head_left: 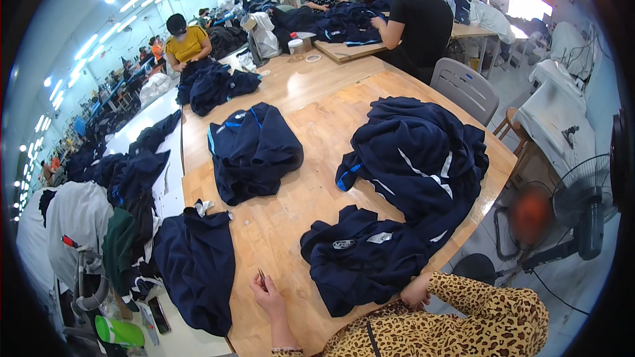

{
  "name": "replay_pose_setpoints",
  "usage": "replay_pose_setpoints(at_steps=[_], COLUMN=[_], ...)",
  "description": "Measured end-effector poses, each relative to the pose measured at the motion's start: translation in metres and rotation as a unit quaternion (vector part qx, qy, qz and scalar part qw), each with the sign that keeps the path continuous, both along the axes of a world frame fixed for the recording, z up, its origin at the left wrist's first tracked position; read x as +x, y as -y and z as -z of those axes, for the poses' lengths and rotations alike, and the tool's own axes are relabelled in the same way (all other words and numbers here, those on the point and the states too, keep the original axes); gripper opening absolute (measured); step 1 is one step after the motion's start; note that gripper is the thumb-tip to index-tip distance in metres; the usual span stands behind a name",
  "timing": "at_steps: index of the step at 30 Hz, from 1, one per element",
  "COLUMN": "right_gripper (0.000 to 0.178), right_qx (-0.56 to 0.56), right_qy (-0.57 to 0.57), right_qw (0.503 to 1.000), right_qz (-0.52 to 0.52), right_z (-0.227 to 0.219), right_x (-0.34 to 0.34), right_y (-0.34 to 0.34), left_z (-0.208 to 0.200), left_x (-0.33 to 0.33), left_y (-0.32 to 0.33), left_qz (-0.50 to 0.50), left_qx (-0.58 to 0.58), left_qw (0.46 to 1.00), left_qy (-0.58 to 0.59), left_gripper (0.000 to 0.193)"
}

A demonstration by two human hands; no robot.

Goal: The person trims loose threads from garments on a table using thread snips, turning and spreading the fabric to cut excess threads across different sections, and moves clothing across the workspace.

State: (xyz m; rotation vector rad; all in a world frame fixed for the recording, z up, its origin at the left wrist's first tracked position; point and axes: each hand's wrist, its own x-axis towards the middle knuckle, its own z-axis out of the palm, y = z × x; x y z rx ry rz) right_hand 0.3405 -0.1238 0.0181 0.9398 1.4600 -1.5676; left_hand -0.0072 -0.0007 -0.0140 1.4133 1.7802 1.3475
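Small pointed metal thread snips [262, 276] stick up from my left hand [269, 297], whose fingers are closed around them above the wooden table [264, 238]. A crumpled navy garment [364, 261] with pale printed patches lies in front of me. At its near right edge, by the table's rim, my right hand [415, 292] has its fingers curled against the cloth; the fingertips are partly hidden. To the left of my left hand, another navy garment [195, 268] hangs over the table's edge.
A large navy pile [423, 152] with white stripes lies at right, and a folded navy garment [254, 152] at centre left. A phone [159, 315] and green bottle [119, 332] sit lower left. A grey chair [466, 89] and fan [585, 192] stand at right. Co-workers handle garments beyond.
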Motion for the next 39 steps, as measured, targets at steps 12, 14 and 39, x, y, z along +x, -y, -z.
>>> replay_pose_setpoints(at_steps=[12, 14, 39], right_gripper=[0.016, 0.012, 0.036], right_qx=[0.442, 0.491, 0.489], right_qy=[-0.343, -0.35, -0.302], right_qw=[0.809, 0.734, 0.573], right_qz=[0.181, 0.311, 0.584], right_z=[-0.11, -0.118, -0.056], right_x=[-0.024, -0.039, -0.072], right_y=[-0.004, -0.012, -0.018], left_z=[-0.071, -0.075, -0.073], left_x=[0.043, 0.051, 0.117], left_y=[0.038, 0.04, 0.035], left_qz=[0.121, 0.138, 0.133], left_qx=[-0.253, -0.29, -0.301], left_qw=[0.885, 0.868, 0.766], left_qy=[0.372, 0.379, 0.552], left_gripper=[0.013, 0.016, 0.032])
